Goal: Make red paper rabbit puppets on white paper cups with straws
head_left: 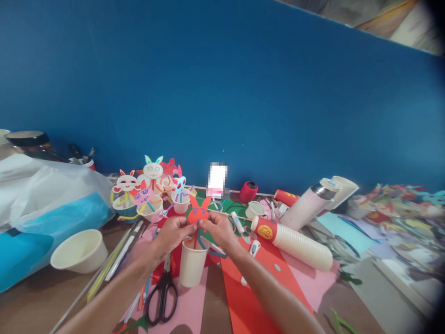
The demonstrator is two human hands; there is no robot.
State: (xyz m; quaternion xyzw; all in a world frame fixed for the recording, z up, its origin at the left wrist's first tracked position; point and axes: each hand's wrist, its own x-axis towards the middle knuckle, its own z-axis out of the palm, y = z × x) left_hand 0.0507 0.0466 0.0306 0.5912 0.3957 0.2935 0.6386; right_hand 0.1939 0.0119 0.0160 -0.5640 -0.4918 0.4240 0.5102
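An orange paper rabbit head (pixel 198 213) with long ears and a drawn face is pinched between my two hands, above a white paper cup (pixel 193 264). My left hand (pixel 175 231) grips its left side with thumb and fingers. My right hand (pixel 218 228) holds its lower right side, the thumb near the chin. Blue and orange strips hang from the head at the cup's mouth; whether they are fixed to the cup I cannot tell. Black-handled scissors (pixel 162 294) lie just left of the cup on pink paper.
Finished paper animals in cups, among them a white rabbit (pixel 153 170), stand at the back left. A stack of paper cups (pixel 295 243), a thermos (pixel 306 206) and a utility knife (pixel 255 248) lie to the right. A white bowl (pixel 79 250) sits at left.
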